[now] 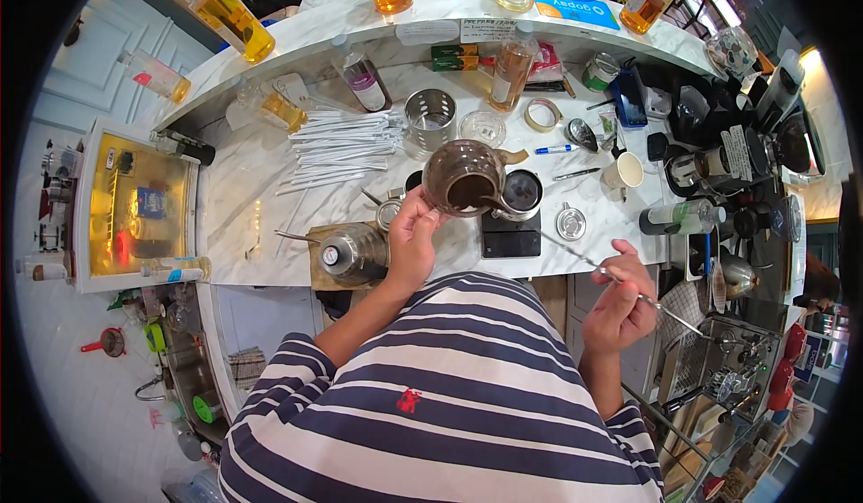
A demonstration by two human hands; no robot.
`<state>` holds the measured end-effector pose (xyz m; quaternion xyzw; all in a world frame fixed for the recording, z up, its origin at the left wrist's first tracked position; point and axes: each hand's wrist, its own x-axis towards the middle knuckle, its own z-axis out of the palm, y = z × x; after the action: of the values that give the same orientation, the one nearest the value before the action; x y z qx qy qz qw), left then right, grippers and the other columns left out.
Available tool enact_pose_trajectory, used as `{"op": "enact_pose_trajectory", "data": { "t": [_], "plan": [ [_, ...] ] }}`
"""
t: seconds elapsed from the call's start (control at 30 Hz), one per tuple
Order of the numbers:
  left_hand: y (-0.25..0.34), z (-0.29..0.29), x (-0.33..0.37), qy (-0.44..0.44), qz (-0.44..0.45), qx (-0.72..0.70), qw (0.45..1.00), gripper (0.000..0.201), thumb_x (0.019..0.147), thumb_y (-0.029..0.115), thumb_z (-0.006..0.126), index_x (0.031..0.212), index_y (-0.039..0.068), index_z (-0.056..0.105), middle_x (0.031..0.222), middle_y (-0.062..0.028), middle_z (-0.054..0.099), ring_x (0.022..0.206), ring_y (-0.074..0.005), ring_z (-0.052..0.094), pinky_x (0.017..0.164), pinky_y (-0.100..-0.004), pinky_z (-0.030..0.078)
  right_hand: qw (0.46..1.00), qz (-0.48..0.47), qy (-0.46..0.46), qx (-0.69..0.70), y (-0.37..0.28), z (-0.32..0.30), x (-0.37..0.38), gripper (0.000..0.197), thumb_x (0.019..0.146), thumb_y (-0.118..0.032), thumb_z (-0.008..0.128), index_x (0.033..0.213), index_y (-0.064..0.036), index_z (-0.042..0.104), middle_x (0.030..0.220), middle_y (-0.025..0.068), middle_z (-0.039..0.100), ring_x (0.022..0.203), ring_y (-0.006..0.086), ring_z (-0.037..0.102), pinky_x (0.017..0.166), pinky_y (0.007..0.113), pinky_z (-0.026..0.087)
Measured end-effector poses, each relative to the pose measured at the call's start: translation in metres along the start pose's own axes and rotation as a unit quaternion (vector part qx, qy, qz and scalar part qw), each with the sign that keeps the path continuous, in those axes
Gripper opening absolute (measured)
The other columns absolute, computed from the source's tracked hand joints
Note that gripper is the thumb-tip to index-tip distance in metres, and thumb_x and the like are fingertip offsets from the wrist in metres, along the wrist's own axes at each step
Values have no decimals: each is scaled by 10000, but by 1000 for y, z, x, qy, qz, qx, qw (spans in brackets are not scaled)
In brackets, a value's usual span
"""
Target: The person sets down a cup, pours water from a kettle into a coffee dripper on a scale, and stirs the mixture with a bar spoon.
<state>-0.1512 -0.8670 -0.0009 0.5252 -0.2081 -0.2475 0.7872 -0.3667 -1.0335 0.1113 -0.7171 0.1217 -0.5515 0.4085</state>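
My left hand (415,244) grips the near left side of a round brownish glass pot (447,163). The pot is raised and tilted, its dark mouth facing me, with a wood-coloured projection at its far right. In my right hand (622,303), the fingers close around a long twisted bar spoon (568,249). The spoon's far end reaches the right edge of the pot's mouth; I cannot tell whether it touches. Just right of the pot is a metal cup (522,190) with dark contents. A black scale (511,236) lies at the cup's near side.
A metal kettle (355,253) stands on a wooden board at left. White wrapped straws (337,151) and a perforated metal canister (430,118) lie beyond. To the right are a round metal lid (570,222), a paper cup (622,172) and a green-labelled bottle (683,217). Bottles line the raised ledge.
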Motion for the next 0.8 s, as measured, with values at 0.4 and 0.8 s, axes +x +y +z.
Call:
{"op": "enact_pose_trajectory", "data": {
  "t": [0.4, 0.8],
  "plan": [
    [20, 13, -6, -38, 104, 75, 991, 164, 933, 51, 503, 779, 43, 447, 1125, -121, 557, 928, -153, 473, 840, -300, 398, 991, -33, -121, -47, -9, 15, 0, 108, 1005, -49, 609, 962, 7, 690, 717, 86, 650, 646, 227, 638, 951, 540, 522],
    [30, 17, -8, -43, 117, 100, 987, 139, 912, 56, 538, 807, 40, 447, 1320, -216, 563, 1149, -252, 544, 1062, -388, 390, 982, -47, -161, -89, -10, 17, -2, 53, 968, -6, 638, 998, 0, 681, 796, 92, 678, 698, 241, 655, 970, 551, 522]
  ]
}}
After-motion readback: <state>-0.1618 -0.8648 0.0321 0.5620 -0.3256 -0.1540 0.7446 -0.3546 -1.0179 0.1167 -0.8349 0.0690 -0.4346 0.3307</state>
